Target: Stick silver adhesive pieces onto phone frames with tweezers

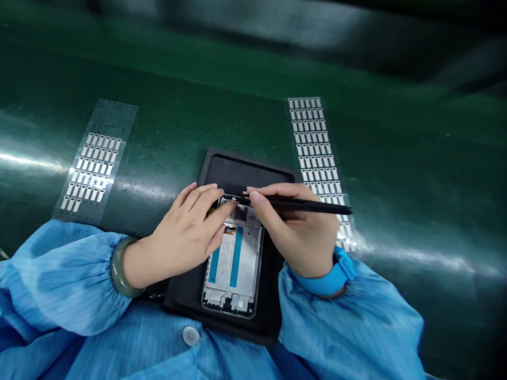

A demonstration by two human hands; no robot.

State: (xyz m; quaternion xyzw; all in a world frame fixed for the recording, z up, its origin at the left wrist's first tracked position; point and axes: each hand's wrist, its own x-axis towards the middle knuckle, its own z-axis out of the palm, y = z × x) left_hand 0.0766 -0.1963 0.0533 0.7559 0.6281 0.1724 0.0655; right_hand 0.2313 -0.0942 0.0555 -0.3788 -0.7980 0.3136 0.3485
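Note:
A phone mid-frame (pixel 247 264) with two blue adhesive strips lies in a black tray (pixel 245 171). My left hand (pixel 190 227) rests over the phone's upper left, fingers spread and one fingertip touching near its top edge. In my right hand (pixel 303 227) I grip black tweezers (pixel 309 205) between thumb and fingers, held nearly level. Their tips point left, at the phone's top end. Whether anything sits between the tips is too small to tell. My left fingers cover part of the phone's upper left side.
On the green mat (pixel 222 121), a clear sheet of small white stickers (pixel 93 158) lies at the left, with bare rows at its far end. A longer sticker sheet (pixel 312 137) lies at the right, partly behind my right hand.

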